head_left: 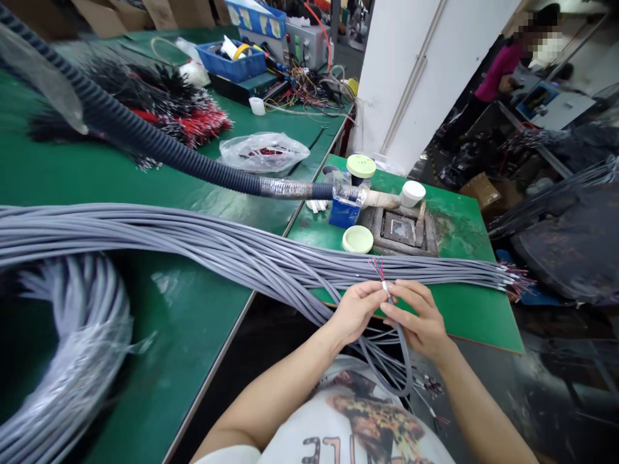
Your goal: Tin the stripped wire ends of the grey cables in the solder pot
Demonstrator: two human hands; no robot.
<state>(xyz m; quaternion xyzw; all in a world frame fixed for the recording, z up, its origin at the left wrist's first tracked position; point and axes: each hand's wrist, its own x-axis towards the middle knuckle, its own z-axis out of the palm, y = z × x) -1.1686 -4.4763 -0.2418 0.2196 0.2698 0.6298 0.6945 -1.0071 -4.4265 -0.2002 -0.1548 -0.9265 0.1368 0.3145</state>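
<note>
Both hands meet at the end of one grey cable [402, 357], just in front of the table edge. My left hand [360, 306] pinches the cable near its white band [385, 285], with thumb and forefinger pressed together. From the other side, my right hand [420, 316] closes its fingers on the same cable just below the band. Thin coloured wires [378, 267], red and blue among them, fan out above the band. Behind the hands a thick bundle of grey cables [271, 258] runs across the tables, its stripped wire ends [520, 282] lying at the right.
A coil of grey cable [91, 322] wrapped in clear film lies at the left. A ribbed dark hose [193, 161] crosses overhead to a blue box [344, 211]. Beyond the bundle are a soot-marked square pot [401, 229] and round tubs [358, 239]. A person [500, 71] stands far right.
</note>
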